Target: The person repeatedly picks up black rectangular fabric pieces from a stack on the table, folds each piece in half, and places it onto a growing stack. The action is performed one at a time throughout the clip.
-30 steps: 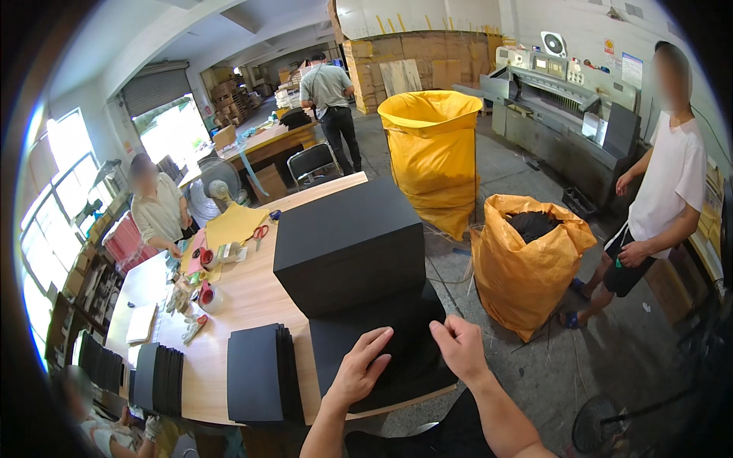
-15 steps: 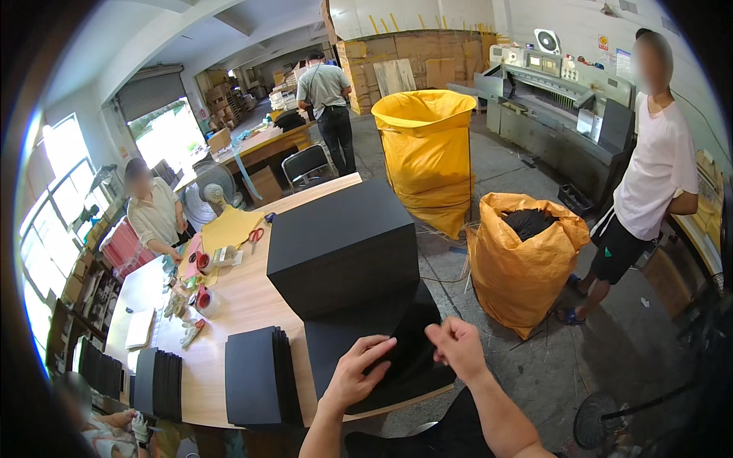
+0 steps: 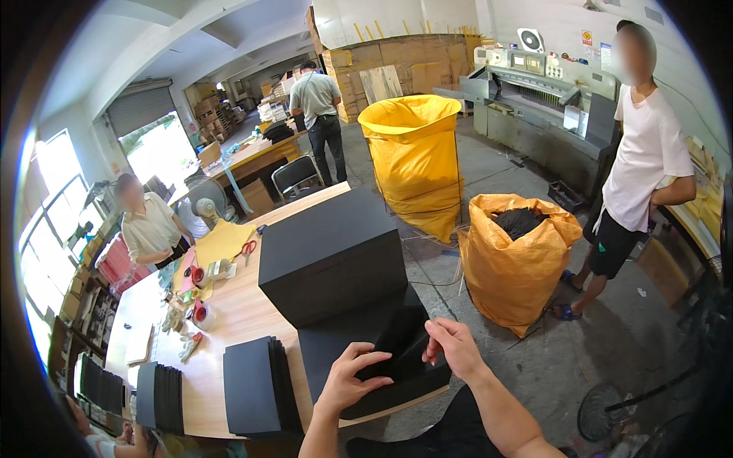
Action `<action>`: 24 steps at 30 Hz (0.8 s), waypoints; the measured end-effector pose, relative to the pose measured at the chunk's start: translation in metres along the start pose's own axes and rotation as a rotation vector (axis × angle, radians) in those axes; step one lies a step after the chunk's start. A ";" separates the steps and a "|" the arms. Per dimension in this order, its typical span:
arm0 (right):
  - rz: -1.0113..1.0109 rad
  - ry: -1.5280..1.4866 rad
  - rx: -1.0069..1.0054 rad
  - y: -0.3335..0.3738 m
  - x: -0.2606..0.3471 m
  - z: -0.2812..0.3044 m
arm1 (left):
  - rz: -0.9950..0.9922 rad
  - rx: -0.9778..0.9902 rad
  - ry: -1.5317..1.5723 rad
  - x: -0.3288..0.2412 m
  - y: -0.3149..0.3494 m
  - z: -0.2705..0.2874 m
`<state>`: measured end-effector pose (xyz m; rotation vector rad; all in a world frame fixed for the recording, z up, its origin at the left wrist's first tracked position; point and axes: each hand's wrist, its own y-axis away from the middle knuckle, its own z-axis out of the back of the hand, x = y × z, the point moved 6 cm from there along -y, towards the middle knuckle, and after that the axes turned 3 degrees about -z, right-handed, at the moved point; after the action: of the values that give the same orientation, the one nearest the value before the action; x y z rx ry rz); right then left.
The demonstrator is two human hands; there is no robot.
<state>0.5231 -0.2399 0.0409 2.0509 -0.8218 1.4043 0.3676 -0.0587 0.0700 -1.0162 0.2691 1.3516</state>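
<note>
A low stack of black sheets (image 3: pixel 336 347) lies at the near corner of the wooden table, in front of a tall block of black sheets (image 3: pixel 332 263). My left hand (image 3: pixel 353 382) rests over the low stack, its fingers bent and apart. At the right edge of that stack, my right hand (image 3: pixel 456 349) is closed in a pinch. A dark, curved black sheet (image 3: pixel 403 336) rises between the two hands, and its edge meets my right fingertips. Exactly how much of it they grip is hard to make out against the black.
More black stacks (image 3: pixel 256 385) stand along the table (image 3: pixel 313 206)'s near left. Beyond them lie tape rolls (image 3: pixel 202 314), red scissors (image 3: pixel 248 248) and yellow sheets (image 3: pixel 223 240). Two yellow sacks (image 3: pixel 515 267) stand to the right, near a person in white (image 3: pixel 649 160). Other people are farther off.
My right fingers have turned downward, and my left fingers are more bent and spread. The whole view has shifted slightly. The person at the right now has a hand on the hip.
</note>
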 end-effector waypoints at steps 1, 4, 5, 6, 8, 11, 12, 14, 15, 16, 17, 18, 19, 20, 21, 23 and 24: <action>0.014 0.048 -0.022 0.003 0.000 0.004 | 0.007 -0.002 -0.002 0.000 0.000 0.000; 0.509 0.661 -0.394 0.037 0.022 0.009 | 0.031 -0.020 0.036 0.002 -0.001 -0.002; 0.755 0.939 -0.569 0.056 0.029 0.001 | 0.036 -0.025 0.042 0.003 0.000 -0.001; 0.813 1.002 -0.459 0.062 0.020 -0.008 | 0.021 -0.016 0.013 0.002 0.000 0.000; 0.811 1.152 -0.090 0.064 0.005 -0.030 | -0.011 0.009 -0.039 -0.002 0.000 -0.002; 0.399 1.438 0.294 0.058 -0.039 -0.033 | -0.109 0.178 -0.333 -0.022 -0.002 -0.013; 0.430 1.497 0.284 0.055 -0.054 -0.032 | -0.236 0.284 -0.567 -0.035 0.003 -0.018; 0.602 1.416 0.235 0.055 -0.059 -0.026 | -0.346 0.347 -0.764 -0.044 0.016 -0.029; 0.637 1.380 0.185 0.061 -0.047 -0.027 | -0.327 0.273 -0.780 -0.040 0.025 -0.028; 0.503 1.408 0.278 0.057 -0.055 -0.026 | -0.251 0.130 -0.774 -0.047 0.034 -0.019; 0.550 1.378 0.249 0.059 -0.050 -0.029 | -0.137 0.000 -0.832 -0.055 0.044 -0.008; 0.437 1.412 0.309 0.059 -0.046 -0.033 | -0.088 -0.060 -0.924 -0.048 0.062 0.009; 0.577 1.303 0.191 0.061 -0.053 -0.032 | -0.232 -0.262 -0.826 -0.070 0.062 0.035; 0.605 1.288 0.175 0.060 -0.054 -0.033 | -0.061 -0.387 -0.880 -0.043 0.094 0.046; 0.622 1.272 0.162 0.061 -0.058 -0.035 | -0.089 -0.580 -0.912 -0.026 0.119 0.054; 0.737 1.240 0.097 0.057 -0.066 -0.034 | -0.123 -0.535 -0.961 -0.027 0.131 0.060; 0.828 1.234 0.069 0.055 -0.066 -0.036 | -0.152 -0.430 -0.975 -0.024 0.141 0.056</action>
<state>0.4423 -0.2394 -0.0056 0.4611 -1.0003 2.6364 0.2152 -0.0498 0.0557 -0.5887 -0.8384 1.6360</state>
